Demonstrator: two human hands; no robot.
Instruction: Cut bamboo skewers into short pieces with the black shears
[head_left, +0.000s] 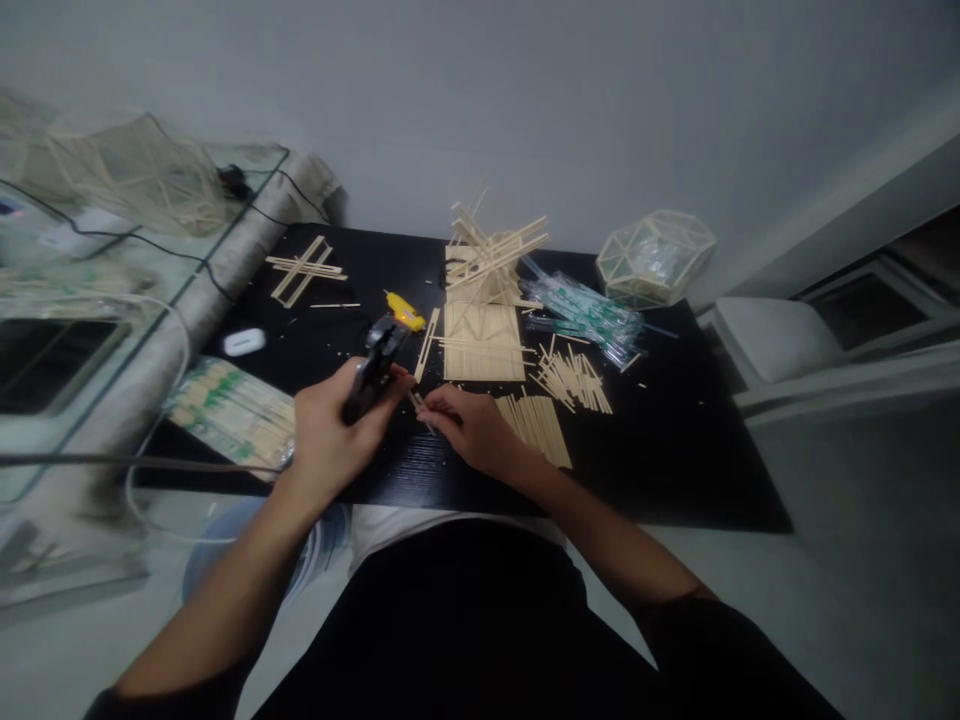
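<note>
My left hand [334, 415] is closed around a black hand tool [375, 368], too dark and blurred to name its kind. A yellow piece [405, 311] shows just past the tool's far end; whether the two are joined I cannot tell. My right hand [469, 425] pinches a short thin wooden stick [418, 403] close to the left fingertips. Just beyond the hands, a narrow pair of sticks [427, 345] lies on the black table [645, 460]. A flat row of wooden sticks [534, 425] is partly under my right forearm.
Behind the hands, a stick structure [491, 265] stands on a pale stick panel [480, 350]. Loose sticks [574, 378], plastic packets [589, 305] and a faceted stick frame [656, 258] are at right. A white case [244, 342], crossed sticks [304, 270] and a wrapped stick pack [232, 412] lie left.
</note>
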